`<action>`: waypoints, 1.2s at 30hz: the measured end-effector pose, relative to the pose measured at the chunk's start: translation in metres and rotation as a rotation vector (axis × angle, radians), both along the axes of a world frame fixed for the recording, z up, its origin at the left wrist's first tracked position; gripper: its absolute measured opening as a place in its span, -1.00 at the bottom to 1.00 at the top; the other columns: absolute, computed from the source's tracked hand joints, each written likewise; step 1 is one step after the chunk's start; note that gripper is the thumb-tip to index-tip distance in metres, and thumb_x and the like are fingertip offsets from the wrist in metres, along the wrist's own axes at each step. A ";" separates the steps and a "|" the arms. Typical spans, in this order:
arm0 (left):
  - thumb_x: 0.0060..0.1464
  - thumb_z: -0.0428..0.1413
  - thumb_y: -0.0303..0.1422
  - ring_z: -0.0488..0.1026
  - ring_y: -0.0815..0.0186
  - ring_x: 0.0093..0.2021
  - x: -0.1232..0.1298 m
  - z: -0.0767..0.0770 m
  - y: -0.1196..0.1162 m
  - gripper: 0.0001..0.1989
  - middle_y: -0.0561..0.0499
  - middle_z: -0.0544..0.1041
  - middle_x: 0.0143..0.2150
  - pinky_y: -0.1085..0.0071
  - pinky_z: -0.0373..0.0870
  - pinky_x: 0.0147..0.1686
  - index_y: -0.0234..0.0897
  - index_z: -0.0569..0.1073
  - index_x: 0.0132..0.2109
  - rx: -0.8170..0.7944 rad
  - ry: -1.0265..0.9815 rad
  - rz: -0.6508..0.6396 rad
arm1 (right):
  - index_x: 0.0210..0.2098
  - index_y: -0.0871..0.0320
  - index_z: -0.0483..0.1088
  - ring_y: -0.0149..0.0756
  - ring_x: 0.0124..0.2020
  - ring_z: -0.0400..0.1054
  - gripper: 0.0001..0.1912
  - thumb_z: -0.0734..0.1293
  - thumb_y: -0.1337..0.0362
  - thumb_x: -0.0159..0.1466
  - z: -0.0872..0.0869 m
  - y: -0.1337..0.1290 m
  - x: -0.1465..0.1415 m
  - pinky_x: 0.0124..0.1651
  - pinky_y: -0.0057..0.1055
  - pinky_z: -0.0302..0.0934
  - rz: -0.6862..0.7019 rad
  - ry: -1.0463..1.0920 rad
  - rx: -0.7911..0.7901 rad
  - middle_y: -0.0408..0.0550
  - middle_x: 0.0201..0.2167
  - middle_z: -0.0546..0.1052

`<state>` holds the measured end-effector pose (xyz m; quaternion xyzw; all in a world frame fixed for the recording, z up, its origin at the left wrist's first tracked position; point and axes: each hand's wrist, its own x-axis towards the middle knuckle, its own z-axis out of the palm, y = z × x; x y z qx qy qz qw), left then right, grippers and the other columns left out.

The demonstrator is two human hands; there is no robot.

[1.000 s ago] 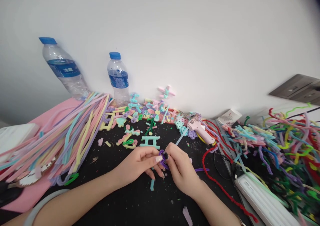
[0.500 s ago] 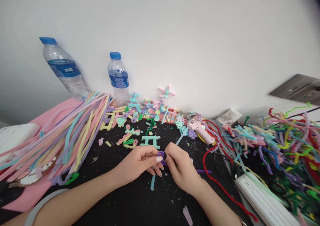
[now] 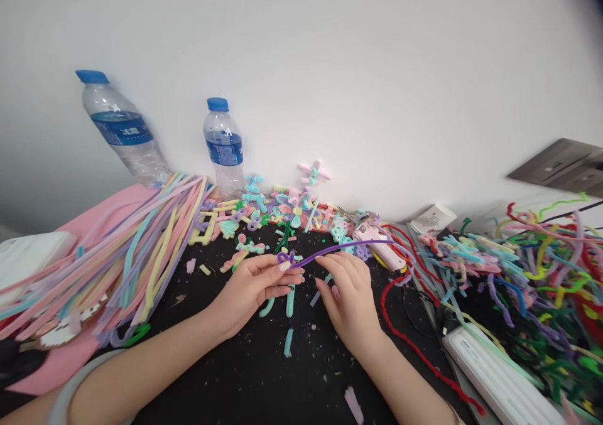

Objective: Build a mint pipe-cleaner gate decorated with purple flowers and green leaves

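Note:
My left hand pinches a purple pipe cleaner between thumb and fingertips. Small loops are bent at its left end, and the long tail arches to the right above my other hand. My right hand is open beneath that tail, thumb and fingers apart; a fingertip is close to the stem, and I cannot tell if it touches. Teal pipe cleaner pieces show just below my left fingers, partly hidden by them. Nearer to me lies a short teal piece on the black tabletop.
A pink glue gun lies beyond my right hand, near a red twisted strand. Pipe cleaner bundles spread at left, with tangled ones at right. Two bottles stand by the wall. A white power strip sits front right.
Both hands have shifted; the purple loops moved up and left in my left hand. My right hand has let go and opened. The purple tail now extends up to the right, and teal pieces appear lower.

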<state>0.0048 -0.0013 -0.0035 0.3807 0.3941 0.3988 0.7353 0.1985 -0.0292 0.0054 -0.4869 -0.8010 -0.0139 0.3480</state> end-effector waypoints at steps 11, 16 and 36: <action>0.04 0.18 -0.23 0.54 0.20 -0.19 0.002 0.008 -0.005 -0.75 -0.12 0.60 -0.25 0.42 0.45 -0.26 -0.33 0.54 -0.21 0.029 0.063 -0.219 | -0.11 0.09 0.38 -0.28 -0.25 0.44 -0.78 0.17 0.35 0.30 -0.003 -0.003 -0.002 -0.27 -0.40 0.32 0.018 0.382 -0.279 -0.03 -0.19 0.55; 0.07 0.11 -0.13 0.56 0.15 -0.23 0.002 0.009 -0.004 -0.65 -0.12 0.60 -0.32 0.33 0.47 -0.27 -0.33 0.49 -0.15 0.109 0.144 -0.238 | -0.31 0.11 0.45 -0.32 -0.41 0.46 -0.85 0.24 0.35 0.26 -0.007 0.002 -0.002 -0.35 -0.44 0.30 -0.051 0.422 -0.285 -0.11 -0.38 0.58; 0.18 -0.11 -0.04 0.57 0.12 -0.32 0.000 0.005 -0.002 -0.52 -0.22 0.59 -0.25 0.28 0.47 -0.30 -0.39 0.42 -0.10 0.115 0.060 -0.171 | -0.36 0.15 0.44 -0.42 -0.65 0.30 -0.86 0.27 0.26 0.24 -0.012 -0.001 -0.004 -0.59 -0.51 0.18 -0.116 0.610 -0.360 -0.15 -0.60 0.47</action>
